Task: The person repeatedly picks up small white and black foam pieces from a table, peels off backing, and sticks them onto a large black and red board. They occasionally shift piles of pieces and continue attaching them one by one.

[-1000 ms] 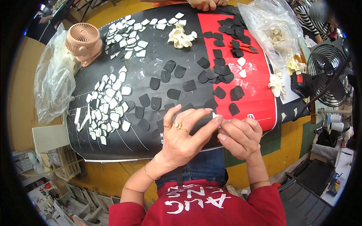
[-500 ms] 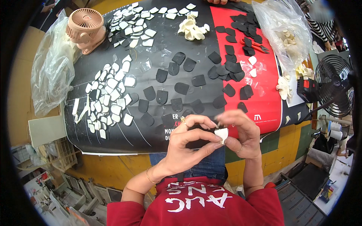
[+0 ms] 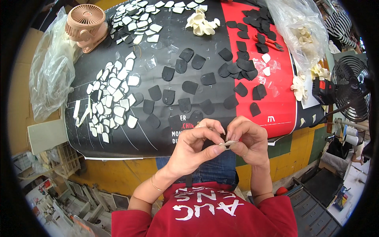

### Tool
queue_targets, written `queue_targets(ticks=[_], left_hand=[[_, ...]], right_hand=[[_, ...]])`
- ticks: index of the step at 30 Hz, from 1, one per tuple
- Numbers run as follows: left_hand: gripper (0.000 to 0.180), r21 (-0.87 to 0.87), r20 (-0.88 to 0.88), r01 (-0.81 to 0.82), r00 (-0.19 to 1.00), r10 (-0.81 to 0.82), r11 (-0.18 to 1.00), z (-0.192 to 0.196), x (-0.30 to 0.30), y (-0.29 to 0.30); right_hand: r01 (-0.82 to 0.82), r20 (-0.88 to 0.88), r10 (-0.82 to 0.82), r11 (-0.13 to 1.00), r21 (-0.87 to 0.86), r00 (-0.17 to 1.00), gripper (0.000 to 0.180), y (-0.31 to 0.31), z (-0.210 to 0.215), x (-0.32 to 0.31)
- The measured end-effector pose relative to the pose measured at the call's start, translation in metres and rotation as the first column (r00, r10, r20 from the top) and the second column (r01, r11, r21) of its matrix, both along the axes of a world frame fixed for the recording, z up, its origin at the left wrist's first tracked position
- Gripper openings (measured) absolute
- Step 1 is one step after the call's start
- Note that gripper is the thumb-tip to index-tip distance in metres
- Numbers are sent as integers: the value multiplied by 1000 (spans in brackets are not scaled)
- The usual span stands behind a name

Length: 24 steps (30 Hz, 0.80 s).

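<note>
Close to my body, past the table's near edge, both hands pinch one small whitish pad point(image 3: 228, 143), tilted nearly edge-on. My left hand point(image 3: 199, 144) grips its left end between thumb and fingertips. From the other side my right hand point(image 3: 249, 143) pinches it, with the index finger curled over the top. A darker layer seems to show behind it, partly hidden by the fingers. Beyond my hands, black rounded pads point(image 3: 185, 105) lie scattered over the black and red mat point(image 3: 225, 31). A heap of white rounded pads point(image 3: 115, 83) covers the mat's left part.
A pink fan point(image 3: 85, 25) stands at the far left beside a clear plastic bag point(image 3: 51, 75). Cream scraps point(image 3: 202, 23) sit at the back middle. Red-handled pliers point(image 3: 272, 42) rest at the far right, near another clear bag point(image 3: 296, 27) and a black fan point(image 3: 349, 91).
The white pad has turned from face-up to nearly edge-on. My right fingers, blurred and raised before, have come down onto it. My left hand keeps its pinch.
</note>
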State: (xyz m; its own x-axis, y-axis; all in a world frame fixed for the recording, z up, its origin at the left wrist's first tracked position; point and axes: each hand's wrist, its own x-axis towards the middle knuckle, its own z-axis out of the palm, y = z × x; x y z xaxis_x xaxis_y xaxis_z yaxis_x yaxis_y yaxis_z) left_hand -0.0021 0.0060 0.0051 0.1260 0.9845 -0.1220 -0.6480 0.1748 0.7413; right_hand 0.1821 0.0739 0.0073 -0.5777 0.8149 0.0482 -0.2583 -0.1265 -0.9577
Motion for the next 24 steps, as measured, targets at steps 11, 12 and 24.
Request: queue_targets(ticks=[11, 12, 24], left_hand=[[11, 68, -343, -143, 926, 158, 987, 3, 5, 2], [11, 94, -422, -135, 892, 163, 986, 4, 3, 3], [11, 88, -729, -27, 679, 83, 996, 10, -9, 6]], right_hand=[[202, 78, -207, 977, 66, 975, 24, -9, 5, -5], [188, 111, -202, 974, 125, 973, 24, -7, 6, -2], [14, 414, -129, 963, 269, 901, 11, -5, 15, 5]])
